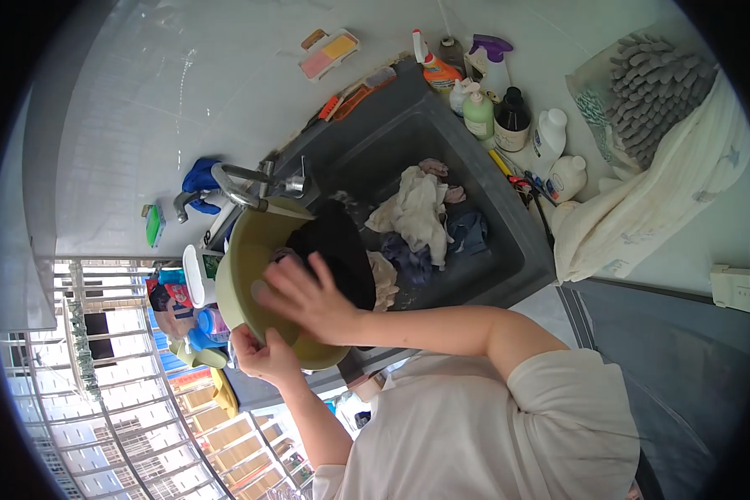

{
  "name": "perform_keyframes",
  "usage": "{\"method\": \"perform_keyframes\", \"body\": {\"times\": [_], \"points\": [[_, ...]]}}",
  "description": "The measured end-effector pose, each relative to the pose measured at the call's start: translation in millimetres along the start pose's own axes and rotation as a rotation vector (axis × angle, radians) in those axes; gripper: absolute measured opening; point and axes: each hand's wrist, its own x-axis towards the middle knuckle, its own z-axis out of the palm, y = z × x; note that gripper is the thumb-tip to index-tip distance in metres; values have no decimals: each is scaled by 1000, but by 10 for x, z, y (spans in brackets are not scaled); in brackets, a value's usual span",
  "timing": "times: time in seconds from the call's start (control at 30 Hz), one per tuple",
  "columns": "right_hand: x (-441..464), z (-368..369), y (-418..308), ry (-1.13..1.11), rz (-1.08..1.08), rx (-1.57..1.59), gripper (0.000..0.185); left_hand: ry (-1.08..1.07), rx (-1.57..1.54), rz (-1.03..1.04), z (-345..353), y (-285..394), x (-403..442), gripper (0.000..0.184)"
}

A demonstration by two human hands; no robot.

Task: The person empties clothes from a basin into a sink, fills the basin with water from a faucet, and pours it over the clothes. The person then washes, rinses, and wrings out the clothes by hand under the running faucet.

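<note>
My left hand [264,357] is closed on the near rim of a yellow-green basin [243,275], thumb along the edge. The basin is tilted toward the sink, under the tap [240,185]. My right hand [307,302] is over the basin's inside, fingers spread and slightly blurred. Beside it, a black garment [340,250] hangs over the basin's rim toward the dark grey sink [508,242]. In the sink lie a white cloth [417,208], a dark blue cloth [407,260], a blue-grey cloth [468,232] and a beige cloth [383,279].
Several bottles, including a green pump bottle [478,115] and an orange spray bottle [438,73], line the sink's far edge. Brushes [358,93] lie on the back ledge. A grey chenille mitt [654,96] sits at the right. Window bars [133,392] are at the left.
</note>
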Motion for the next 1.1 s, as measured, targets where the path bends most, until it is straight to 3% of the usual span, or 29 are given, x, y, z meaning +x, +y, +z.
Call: {"method": "perform_keyframes", "body": {"times": [0.03,0.07,0.13,0.17,0.33,0.4,0.53,0.57,0.67,0.73,0.77,0.8,0.83,0.87,0.93,0.97,1.0,1.1], "points": [[26,58,-47,-76,-271,-214,55,2,37,-6,5,45,-21,11],[42,127,-68,-80,-267,-222,55,3,71,-14,18,87,-43,11],[-28,407,-5,-377,-306,-513,54,32,13,5,-3,122,-33,10],[-60,547,120,-401,-291,-647,56,70,-38,29,-38,127,-5,10],[-162,421,800,-204,-216,-491,47,172,-135,-16,-377,98,176,14],[-204,274,891,-185,-102,-568,44,154,-124,25,-441,42,161,16],[-374,153,1238,-325,357,-802,38,198,-84,10,-508,26,89,16],[-455,142,1323,-327,344,-805,38,210,-84,4,-533,21,89,16],[-505,54,1365,-364,439,-734,34,301,-189,-23,-640,-43,111,16],[-453,-4,1307,-224,511,-162,40,274,-276,-137,-761,-155,120,14],[-395,19,1286,-230,506,-166,40,283,-286,-202,-799,-189,113,17],[-301,65,1263,-165,578,29,45,287,-289,-208,-788,-171,115,17],[-221,71,1253,-96,646,226,51,295,-401,-264,-751,-145,113,18],[-154,33,1265,-97,644,219,51,303,-515,-318,-742,-138,111,18],[-3,-85,1239,-391,1035,705,52,260,-582,-366,-644,-362,54,20],[-38,-38,1303,-254,951,576,45,212,-634,-467,-550,-427,27,20],[-60,-49,1389,-258,943,562,45,164,-688,-568,-463,-513,-7,21],[-89,-311,1620,-152,1027,738,33,83,-777,-726,-210,-964,-148,20]]}}
